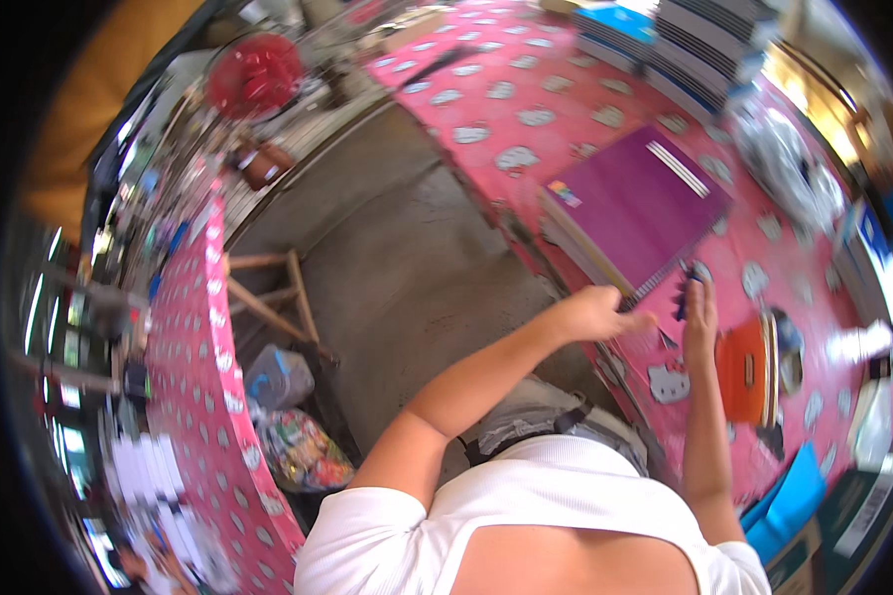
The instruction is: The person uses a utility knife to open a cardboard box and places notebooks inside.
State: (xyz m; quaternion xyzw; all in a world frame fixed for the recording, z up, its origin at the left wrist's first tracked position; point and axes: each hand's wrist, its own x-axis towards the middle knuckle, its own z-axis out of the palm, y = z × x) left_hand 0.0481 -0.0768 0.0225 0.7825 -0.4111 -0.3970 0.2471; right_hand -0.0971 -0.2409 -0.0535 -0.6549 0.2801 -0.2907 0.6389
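A purple-covered spiral notebook or stack of them [637, 206] lies on the pink patterned tablecloth, its dark coil along the near right edge. My left hand [597, 313] is at its near corner, fingers curled, thumb pointing right; a small dark piece shows at the fingertips, too blurred to name. Just to the right, my right hand [701, 315] points away from me, fingers together against a dark toothed spiral coil [682, 291]. Beside my right wrist stands an orange wallet-like case [746, 375] with a clasp.
Stacks of spiral-bound books [700, 50] stand at the far right, with a clear plastic bag [789, 169] nearer. A blue folder [789, 496] lies at lower right. Across the grey floor [397, 238] is another pink-covered table [184, 367], with a red basket [255, 77] beyond.
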